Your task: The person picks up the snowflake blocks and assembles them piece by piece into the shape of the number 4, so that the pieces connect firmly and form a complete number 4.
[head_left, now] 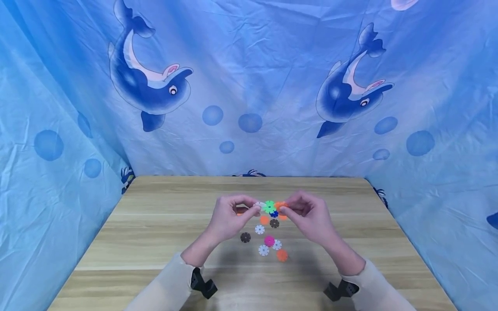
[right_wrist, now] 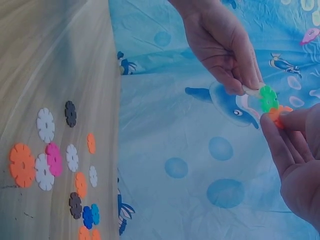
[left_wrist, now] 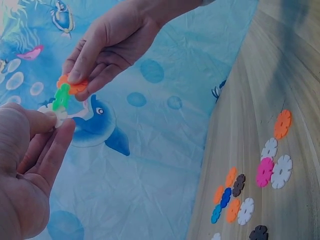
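Observation:
A green notched plastic disc [head_left: 269, 207] sits between a white snowflake disc [head_left: 259, 204] and an orange snowflake disc [head_left: 280, 206], joined in a row above the table. My left hand [head_left: 233, 216] pinches the white disc between thumb and fingers. On the other side my right hand [head_left: 311, 216] pinches the orange disc the same way. In the left wrist view the green disc [left_wrist: 61, 98] stands at an angle to its two neighbours. The right wrist view shows the green disc [right_wrist: 269, 99] slotted against the orange one [right_wrist: 279, 114].
Loose discs lie on the wooden table [head_left: 155, 242] below the hands: a pink disc [head_left: 269, 241] touching white ones, an orange disc [head_left: 282, 255], a dark disc [head_left: 245, 237], a blue disc [head_left: 274, 214] and several others. A dolphin-printed blue cloth [head_left: 272, 86] hangs behind and at the sides.

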### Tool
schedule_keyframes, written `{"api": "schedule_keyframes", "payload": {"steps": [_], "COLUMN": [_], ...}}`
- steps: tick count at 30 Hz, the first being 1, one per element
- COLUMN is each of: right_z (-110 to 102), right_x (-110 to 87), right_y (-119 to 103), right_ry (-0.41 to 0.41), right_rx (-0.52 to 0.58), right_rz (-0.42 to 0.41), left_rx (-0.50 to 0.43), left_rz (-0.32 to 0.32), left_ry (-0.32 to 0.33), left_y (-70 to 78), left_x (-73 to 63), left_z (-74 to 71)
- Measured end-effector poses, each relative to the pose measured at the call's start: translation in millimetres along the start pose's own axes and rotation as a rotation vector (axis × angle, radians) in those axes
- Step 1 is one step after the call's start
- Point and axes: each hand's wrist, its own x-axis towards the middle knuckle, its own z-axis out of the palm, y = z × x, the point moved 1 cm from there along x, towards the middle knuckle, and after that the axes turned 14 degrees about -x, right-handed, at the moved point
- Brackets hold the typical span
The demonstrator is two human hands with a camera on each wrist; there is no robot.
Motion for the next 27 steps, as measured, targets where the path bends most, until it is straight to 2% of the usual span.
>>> {"api": "schedule_keyframes", "payload": {"steps": [7, 16, 23, 27], "right_z": [5.9, 7.6, 6.2, 7.4], "right_x": [2.7, -0.5, 6.2, 8.2], "right_y": [4.3, 6.2, 5.1, 4.7], "right_ry": [-0.016, 0.012, -0.014, -0.002], "right_rx": [0.013, -0.009, -0.015, -0.012], "right_rz": [-0.037, -0.04, -0.052, -0.067], "left_rx": [-0.021, -0.034, -0.019, -0.01], "left_rz": [-0.017, -0.012, -0.003, 0.009], "left_ry": [-0.003, -0.025, 0.02, 0.041], "left_y": [-1.7, -6.3, -8.9, -8.3], "left_x": [-2.6, -3.5, -4.4, -5.0], "left_z": [-5.6, -1.4, -1.6, -2.6]}}
